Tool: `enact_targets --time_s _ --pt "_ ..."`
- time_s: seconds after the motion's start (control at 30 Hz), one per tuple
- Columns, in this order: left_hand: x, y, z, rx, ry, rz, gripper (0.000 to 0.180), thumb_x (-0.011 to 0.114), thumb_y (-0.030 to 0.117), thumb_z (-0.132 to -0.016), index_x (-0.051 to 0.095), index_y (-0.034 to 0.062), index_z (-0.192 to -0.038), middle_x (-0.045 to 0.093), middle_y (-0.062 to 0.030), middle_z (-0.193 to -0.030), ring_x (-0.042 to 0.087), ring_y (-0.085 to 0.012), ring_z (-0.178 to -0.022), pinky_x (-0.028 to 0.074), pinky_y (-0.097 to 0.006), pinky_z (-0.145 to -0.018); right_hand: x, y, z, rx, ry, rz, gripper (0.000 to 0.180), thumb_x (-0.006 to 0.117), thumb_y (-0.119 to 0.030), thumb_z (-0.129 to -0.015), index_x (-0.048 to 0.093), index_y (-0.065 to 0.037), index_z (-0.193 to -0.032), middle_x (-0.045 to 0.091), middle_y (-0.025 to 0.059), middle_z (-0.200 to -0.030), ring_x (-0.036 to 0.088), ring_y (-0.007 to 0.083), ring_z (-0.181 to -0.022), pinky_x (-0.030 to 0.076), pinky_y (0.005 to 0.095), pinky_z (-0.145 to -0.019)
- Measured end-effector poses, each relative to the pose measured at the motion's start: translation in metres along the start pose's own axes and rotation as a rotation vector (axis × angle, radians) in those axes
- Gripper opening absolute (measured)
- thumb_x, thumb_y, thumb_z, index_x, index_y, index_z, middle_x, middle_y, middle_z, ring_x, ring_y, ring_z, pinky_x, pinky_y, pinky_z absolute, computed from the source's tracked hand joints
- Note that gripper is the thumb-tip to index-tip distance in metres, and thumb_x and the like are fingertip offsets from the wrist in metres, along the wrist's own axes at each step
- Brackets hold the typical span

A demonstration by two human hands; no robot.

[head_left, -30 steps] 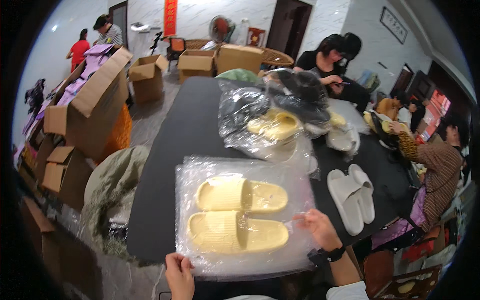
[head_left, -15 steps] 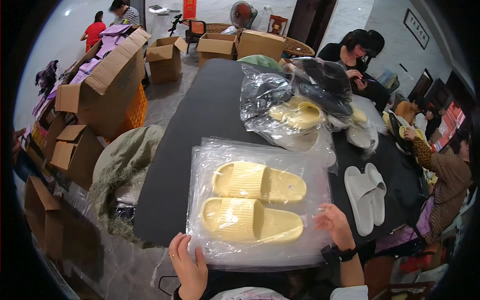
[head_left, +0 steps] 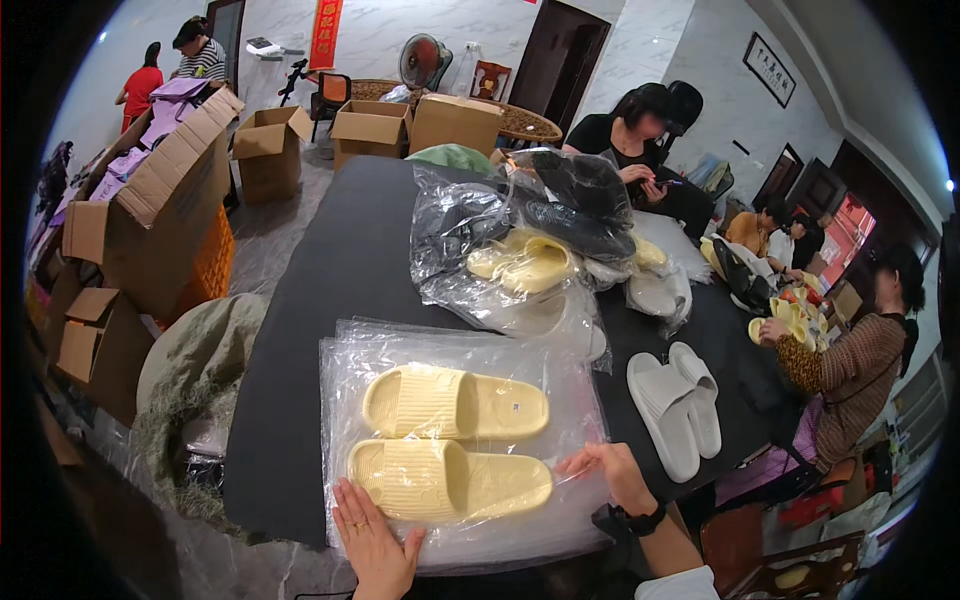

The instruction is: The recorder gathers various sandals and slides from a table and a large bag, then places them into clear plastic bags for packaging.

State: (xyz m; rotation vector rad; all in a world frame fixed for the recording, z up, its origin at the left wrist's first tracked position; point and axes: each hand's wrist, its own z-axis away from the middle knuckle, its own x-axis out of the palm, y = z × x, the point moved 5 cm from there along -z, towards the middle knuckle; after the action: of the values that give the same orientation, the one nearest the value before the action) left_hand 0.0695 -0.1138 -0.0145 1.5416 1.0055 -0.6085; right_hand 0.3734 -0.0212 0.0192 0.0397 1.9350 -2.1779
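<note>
A pair of pale yellow ribbed slide slippers lies side by side under clear plastic, toes to the left. The far slipper (head_left: 505, 405) and the near slipper (head_left: 505, 485) rest on a stack of clear plastic bags (head_left: 345, 355) at the table's front. My left hand (head_left: 375, 545) lies flat with fingers stretched on the plastic, touching the near slipper's toe end. At the stack's right side, my right hand (head_left: 610, 475) has its fingers extended toward the near slipper's heel, with nothing plainly held. A pair of light grey slippers (head_left: 660, 400) sits bare to the right.
Bagged slippers (head_left: 530, 255), yellow, black and grey, are heaped at the far side of the dark table (head_left: 330, 240). A sack (head_left: 190, 380) and cardboard boxes (head_left: 150, 190) stand left. A person with a phone (head_left: 640, 140) sits behind; another person (head_left: 855, 360) handles slippers at right.
The view has shifted, so the scene sits lower and farther left. My left hand has moved from the bags' near left corner onto the plastic by the near slipper's toe.
</note>
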Motion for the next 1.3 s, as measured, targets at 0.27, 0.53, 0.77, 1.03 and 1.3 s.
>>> enact_targets --time_s 0.27,0.53,0.77,1.03,1.3 --pt "0.005 -0.005 0.005 -0.002 -0.024 0.008 0.091 0.061 0.039 -0.077 0.01 -0.0068 -0.138 0.011 -0.0302 -0.142 0.012 -0.0405 -0.133 0.011 -0.046 -0.108 -0.003 0.015 0.01 0.179 -0.178 0.397 0.024 0.052 -0.017 -0.088 0.06 -0.002 -0.104 0.063 0.0076 -0.086 0.057 0.012 -0.077 0.046 0.0242 -0.07" --pt "0.002 -0.003 0.003 0.004 -0.031 -0.032 0.094 0.059 0.046 -0.077 0.011 -0.0053 -0.138 0.011 -0.0282 -0.143 0.01 -0.0405 -0.133 0.01 -0.048 -0.108 0.004 -0.01 -0.006 -0.209 0.045 0.624 0.041 0.066 -0.022 -0.077 0.053 -0.003 -0.112 0.06 0.0061 -0.09 0.057 0.015 -0.077 0.047 0.0269 -0.07" --pt "0.005 -0.002 0.003 -0.015 -0.05 -0.043 0.093 0.058 0.047 -0.077 0.012 -0.0044 -0.139 0.012 -0.0277 -0.143 0.01 -0.0404 -0.133 0.01 -0.049 -0.107 -0.007 0.005 -0.022 -0.078 0.183 0.642 0.024 0.057 -0.025 -0.084 0.058 -0.004 -0.095 0.06 0.0054 -0.077 0.059 0.0161 -0.071 0.047 0.0295 -0.064" --pt "0.009 -0.005 0.006 0.002 -0.033 -0.061 0.092 0.058 0.048 -0.078 0.013 -0.0053 -0.138 0.012 -0.0291 -0.142 0.01 -0.0412 -0.133 0.011 -0.049 -0.107 -0.003 0.01 -0.01 0.183 0.146 -0.57 0.024 0.043 -0.02 -0.091 0.057 -0.004 -0.079 0.063 0.0111 -0.093 0.055 0.0158 -0.067 0.043 0.0279 -0.067" --pt "0.007 -0.004 0.005 -0.005 -0.047 -0.065 0.093 0.058 0.048 -0.078 0.011 -0.0062 -0.138 0.011 -0.0299 -0.142 0.01 -0.0414 -0.133 0.011 -0.049 -0.107 0.001 -0.004 -0.016 0.278 -0.057 -0.373 0.031 0.039 -0.026 -0.092 0.056 -0.004 -0.077 0.062 0.0163 -0.101 0.054 0.0126 -0.059 0.044 0.0251 -0.056"
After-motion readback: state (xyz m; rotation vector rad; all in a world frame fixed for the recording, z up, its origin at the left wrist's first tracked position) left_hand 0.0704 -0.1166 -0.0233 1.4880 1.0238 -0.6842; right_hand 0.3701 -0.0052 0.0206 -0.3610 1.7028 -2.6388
